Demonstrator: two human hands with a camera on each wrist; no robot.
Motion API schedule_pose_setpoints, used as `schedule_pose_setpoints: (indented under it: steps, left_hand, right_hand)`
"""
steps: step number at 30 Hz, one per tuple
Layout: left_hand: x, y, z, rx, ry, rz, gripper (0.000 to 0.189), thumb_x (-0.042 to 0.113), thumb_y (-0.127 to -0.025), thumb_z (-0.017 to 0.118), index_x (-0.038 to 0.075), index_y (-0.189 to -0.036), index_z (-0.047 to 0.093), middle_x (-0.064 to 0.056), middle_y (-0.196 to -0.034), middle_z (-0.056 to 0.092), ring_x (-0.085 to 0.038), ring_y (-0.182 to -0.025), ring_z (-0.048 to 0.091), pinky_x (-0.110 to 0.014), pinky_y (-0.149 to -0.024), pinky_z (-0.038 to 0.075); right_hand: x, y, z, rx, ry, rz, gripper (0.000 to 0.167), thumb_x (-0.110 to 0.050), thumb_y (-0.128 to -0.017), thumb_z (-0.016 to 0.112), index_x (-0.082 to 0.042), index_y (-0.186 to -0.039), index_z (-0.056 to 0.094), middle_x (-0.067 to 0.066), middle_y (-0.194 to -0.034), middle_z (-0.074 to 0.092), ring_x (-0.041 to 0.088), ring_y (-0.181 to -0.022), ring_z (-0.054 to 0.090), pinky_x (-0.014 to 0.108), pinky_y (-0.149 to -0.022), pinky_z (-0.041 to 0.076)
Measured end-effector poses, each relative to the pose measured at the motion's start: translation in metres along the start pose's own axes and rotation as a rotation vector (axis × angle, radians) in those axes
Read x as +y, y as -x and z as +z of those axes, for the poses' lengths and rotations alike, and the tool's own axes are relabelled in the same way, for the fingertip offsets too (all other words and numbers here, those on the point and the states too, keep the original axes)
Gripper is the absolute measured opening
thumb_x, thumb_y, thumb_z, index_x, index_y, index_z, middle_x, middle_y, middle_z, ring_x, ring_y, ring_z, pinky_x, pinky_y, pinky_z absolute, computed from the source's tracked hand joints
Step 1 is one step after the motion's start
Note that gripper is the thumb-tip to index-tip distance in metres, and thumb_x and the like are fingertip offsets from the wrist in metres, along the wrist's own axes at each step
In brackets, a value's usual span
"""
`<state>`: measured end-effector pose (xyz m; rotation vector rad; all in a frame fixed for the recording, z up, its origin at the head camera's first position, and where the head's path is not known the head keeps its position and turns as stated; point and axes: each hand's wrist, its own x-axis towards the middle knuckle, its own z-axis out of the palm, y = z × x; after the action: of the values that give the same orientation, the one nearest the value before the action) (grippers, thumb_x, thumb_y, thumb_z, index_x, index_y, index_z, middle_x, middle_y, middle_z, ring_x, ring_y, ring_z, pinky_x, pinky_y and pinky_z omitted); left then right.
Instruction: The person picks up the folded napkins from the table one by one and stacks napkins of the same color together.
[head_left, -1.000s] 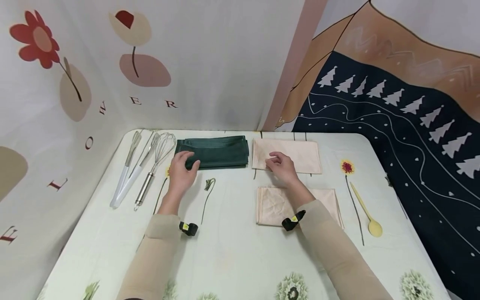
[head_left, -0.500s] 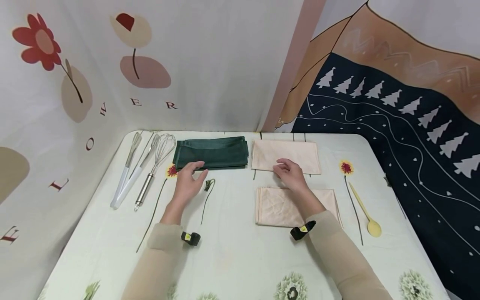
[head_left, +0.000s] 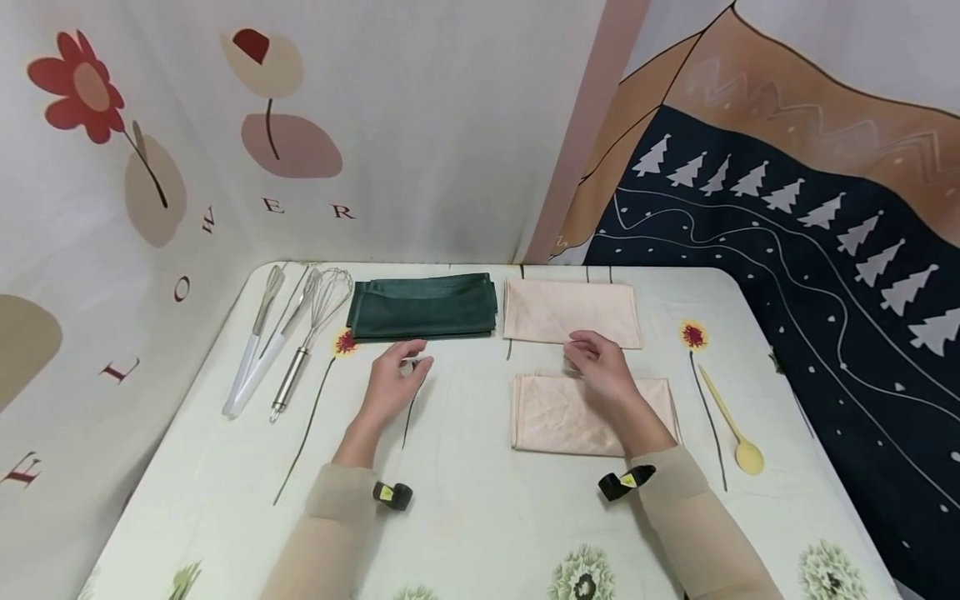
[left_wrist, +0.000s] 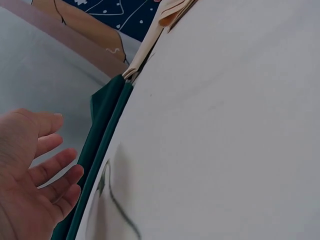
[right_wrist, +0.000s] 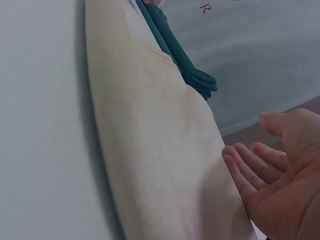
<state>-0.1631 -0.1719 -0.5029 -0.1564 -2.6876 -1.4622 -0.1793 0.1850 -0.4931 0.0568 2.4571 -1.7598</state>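
A folded dark green cloth [head_left: 423, 307] lies at the back of the table, left of a folded pale pink cloth [head_left: 570, 310]. A second folded pink cloth [head_left: 558, 421] lies nearer the front, partly covered by the right arm. My left hand [head_left: 392, 383] hovers in front of the green cloth, its fingers loosely bent and holding nothing. Above the gap between the two pink cloths is my right hand [head_left: 602, 367], also holding nothing. In the right wrist view, the fingers [right_wrist: 257, 167] of that hand are relaxed over the near pink cloth [right_wrist: 150, 125].
A whisk [head_left: 311, 342] and white-handled utensils [head_left: 258, 358] lie at the left. A yellow spoon [head_left: 735, 433] lies at the right. Flowers are printed on the tablecloth [head_left: 465, 517]. Printed curtains [head_left: 420, 142] stand behind the table.
Both hands have drawn back toward the front and shifted right, away from the back cloths. The folded cloths lie as before.
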Motion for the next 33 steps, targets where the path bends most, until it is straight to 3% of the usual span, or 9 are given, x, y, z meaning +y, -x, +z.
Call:
schedule_pose_setpoints:
  steps: [8,18,25,33]
  left_hand:
    - [0.005,0.006,0.022,-0.067,0.024,-0.025,0.035,0.021,-0.099,0.068,0.001,-0.128,0.066,-0.013,-0.125,0.065,-0.028,-0.118,0.060,-0.042,-0.104,0.048]
    - [0.013,0.010,0.042,-0.098,0.027,0.018,0.033,0.020,-0.098,0.069,0.003,-0.126,0.067,-0.011,-0.124,0.066,-0.025,-0.116,0.061,-0.041,-0.103,0.050]
    - [0.020,0.014,0.055,-0.110,0.030,0.035,0.032,0.018,-0.097,0.070,0.002,-0.125,0.068,-0.010,-0.123,0.067,-0.024,-0.115,0.061,-0.040,-0.101,0.051]
    - [0.029,0.018,0.062,-0.133,0.029,-0.001,0.033,0.021,-0.098,0.070,0.005,-0.127,0.068,-0.007,-0.121,0.067,-0.021,-0.112,0.061,-0.039,-0.097,0.052]
  right_hand:
    - [0.005,0.014,-0.010,0.013,0.064,-0.009,0.040,-0.022,-0.103,0.061,0.001,-0.136,0.058,0.019,-0.124,0.064,0.026,-0.111,0.063,0.015,-0.083,0.050]
    - [0.004,0.030,-0.030,0.039,0.058,-0.035,0.042,-0.022,-0.104,0.060,0.004,-0.137,0.056,0.021,-0.126,0.063,0.017,-0.108,0.060,0.012,-0.086,0.048]
    - [0.010,0.039,-0.049,0.076,0.062,-0.060,0.044,-0.023,-0.103,0.062,0.006,-0.135,0.056,0.022,-0.125,0.062,0.004,-0.101,0.058,0.016,-0.083,0.053]
    - [0.018,0.049,-0.068,0.150,0.062,-0.112,0.040,-0.014,-0.101,0.065,0.009,-0.133,0.057,0.026,-0.121,0.064,-0.004,-0.092,0.058,0.018,-0.074,0.056]
